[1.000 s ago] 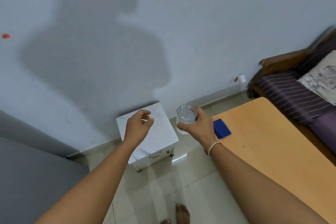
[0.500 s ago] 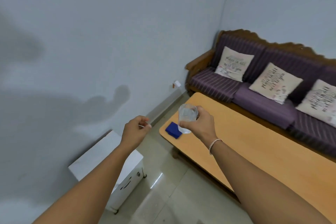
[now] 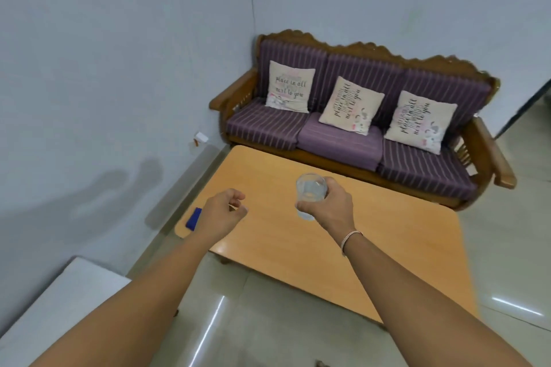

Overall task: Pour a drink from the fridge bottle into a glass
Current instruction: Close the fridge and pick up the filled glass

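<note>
My right hand (image 3: 331,205) grips a clear glass (image 3: 310,191) with clear liquid in it, held upright above the middle of the orange wooden table (image 3: 387,247). My left hand (image 3: 223,214) hovers over the table's left end with its fingers curled in, and I see nothing in it. No bottle or fridge is in view.
A small blue object (image 3: 193,219) lies at the table's left corner. A purple striped sofa (image 3: 343,140) with three cushions stands behind the table against the wall. A white cabinet (image 3: 59,304) sits at lower left. Tiled floor (image 3: 268,322) lies in front of the table.
The view has swung right from the wall and white cabinet to the table and sofa. Both hands, the right still holding the glass, now sit over the table.
</note>
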